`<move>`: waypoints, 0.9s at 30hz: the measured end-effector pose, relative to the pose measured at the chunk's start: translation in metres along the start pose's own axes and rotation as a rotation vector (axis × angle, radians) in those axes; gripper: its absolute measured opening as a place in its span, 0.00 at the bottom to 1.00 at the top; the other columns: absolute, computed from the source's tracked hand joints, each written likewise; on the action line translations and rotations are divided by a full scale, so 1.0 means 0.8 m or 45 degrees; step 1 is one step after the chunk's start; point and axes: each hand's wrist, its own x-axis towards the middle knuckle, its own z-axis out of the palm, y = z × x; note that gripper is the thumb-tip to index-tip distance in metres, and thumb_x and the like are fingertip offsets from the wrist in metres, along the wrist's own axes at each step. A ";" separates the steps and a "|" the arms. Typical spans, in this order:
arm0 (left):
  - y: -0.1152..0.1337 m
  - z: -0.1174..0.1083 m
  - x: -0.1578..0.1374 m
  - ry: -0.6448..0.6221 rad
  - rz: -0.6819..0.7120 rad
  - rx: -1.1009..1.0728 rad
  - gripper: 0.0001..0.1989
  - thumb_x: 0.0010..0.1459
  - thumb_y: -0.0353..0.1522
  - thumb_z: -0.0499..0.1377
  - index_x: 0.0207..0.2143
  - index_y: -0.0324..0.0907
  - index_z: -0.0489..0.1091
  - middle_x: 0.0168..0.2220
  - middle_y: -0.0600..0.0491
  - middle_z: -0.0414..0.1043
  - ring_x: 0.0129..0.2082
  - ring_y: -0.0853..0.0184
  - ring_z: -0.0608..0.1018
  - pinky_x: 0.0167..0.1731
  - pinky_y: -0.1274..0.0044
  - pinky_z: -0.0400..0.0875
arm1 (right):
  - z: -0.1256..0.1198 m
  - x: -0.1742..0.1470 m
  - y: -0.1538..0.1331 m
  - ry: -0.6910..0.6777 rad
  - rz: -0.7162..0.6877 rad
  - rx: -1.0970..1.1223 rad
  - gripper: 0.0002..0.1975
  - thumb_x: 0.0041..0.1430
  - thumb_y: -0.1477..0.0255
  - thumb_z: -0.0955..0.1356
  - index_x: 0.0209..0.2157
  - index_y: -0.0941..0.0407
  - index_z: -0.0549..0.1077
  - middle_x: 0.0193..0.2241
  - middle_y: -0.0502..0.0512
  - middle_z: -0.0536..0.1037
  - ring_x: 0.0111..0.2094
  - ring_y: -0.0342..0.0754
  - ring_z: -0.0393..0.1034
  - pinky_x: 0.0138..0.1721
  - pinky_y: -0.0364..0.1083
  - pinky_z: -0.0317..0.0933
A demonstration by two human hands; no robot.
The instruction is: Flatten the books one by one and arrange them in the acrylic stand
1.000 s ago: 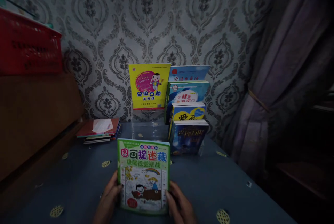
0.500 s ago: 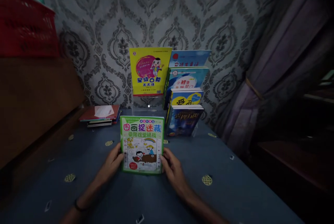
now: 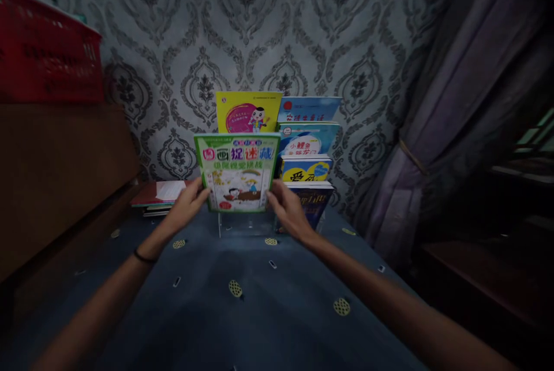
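Observation:
A green-bordered picture book [image 3: 237, 177] is held up by its two side edges. My left hand [image 3: 190, 202] grips the left edge, and my right hand [image 3: 289, 208] grips the right edge with the thumb on the cover. It covers the lower part of a yellow book [image 3: 249, 110] that stands behind it on a clear stand [image 3: 249, 224]. To the right, several books stand in steps: a pale blue one [image 3: 310, 108], a teal one [image 3: 308, 139], a yellow-and-blue one [image 3: 305, 169] and a dark blue one [image 3: 315, 203], which my right hand partly hides.
A stack of books [image 3: 151, 195] with a white paper lies at the left back of the patterned blue tablecloth [image 3: 194, 313]. A red basket [image 3: 47, 51] sits on a brown box-like piece [image 3: 60, 175] at far left. A purple curtain [image 3: 407, 175] hangs at right.
Both my hands have lifted the green-bordered book up and forward from near the tabletop. It now hides the lower part of the yellow book. The camera view has shifted slightly.

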 end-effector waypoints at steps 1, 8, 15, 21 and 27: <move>0.008 -0.003 0.022 0.007 0.074 0.072 0.19 0.60 0.38 0.62 0.48 0.35 0.74 0.49 0.44 0.78 0.51 0.55 0.76 0.56 0.68 0.68 | -0.009 0.023 -0.005 0.037 -0.060 -0.049 0.08 0.65 0.64 0.63 0.39 0.53 0.69 0.29 0.50 0.73 0.32 0.48 0.67 0.36 0.46 0.64; 0.037 -0.008 0.136 0.165 0.425 0.178 0.10 0.63 0.36 0.59 0.43 0.41 0.72 0.38 0.52 0.77 0.36 0.65 0.77 0.38 0.76 0.76 | -0.048 0.137 -0.027 0.252 -0.391 -0.490 0.07 0.65 0.68 0.62 0.31 0.52 0.64 0.28 0.50 0.70 0.32 0.49 0.63 0.37 0.48 0.60; -0.006 0.009 0.155 0.173 0.286 0.024 0.10 0.60 0.35 0.58 0.42 0.41 0.72 0.39 0.52 0.78 0.39 0.64 0.79 0.33 0.76 0.79 | -0.046 0.157 -0.011 0.344 -0.365 -0.742 0.06 0.63 0.70 0.63 0.30 0.51 0.64 0.31 0.54 0.72 0.34 0.53 0.65 0.39 0.51 0.61; -0.036 0.014 0.155 0.175 0.236 0.012 0.13 0.58 0.38 0.59 0.42 0.41 0.72 0.39 0.52 0.79 0.39 0.63 0.79 0.35 0.74 0.80 | -0.036 0.158 0.007 0.242 -0.237 -0.663 0.03 0.61 0.72 0.63 0.34 0.53 0.67 0.32 0.57 0.75 0.37 0.55 0.70 0.42 0.53 0.65; -0.057 0.012 0.153 0.156 0.174 0.002 0.16 0.56 0.39 0.59 0.44 0.40 0.72 0.42 0.50 0.79 0.41 0.61 0.80 0.33 0.74 0.79 | -0.026 0.154 0.022 0.161 -0.134 -0.618 0.04 0.61 0.74 0.62 0.37 0.54 0.68 0.32 0.57 0.76 0.37 0.55 0.73 0.40 0.52 0.68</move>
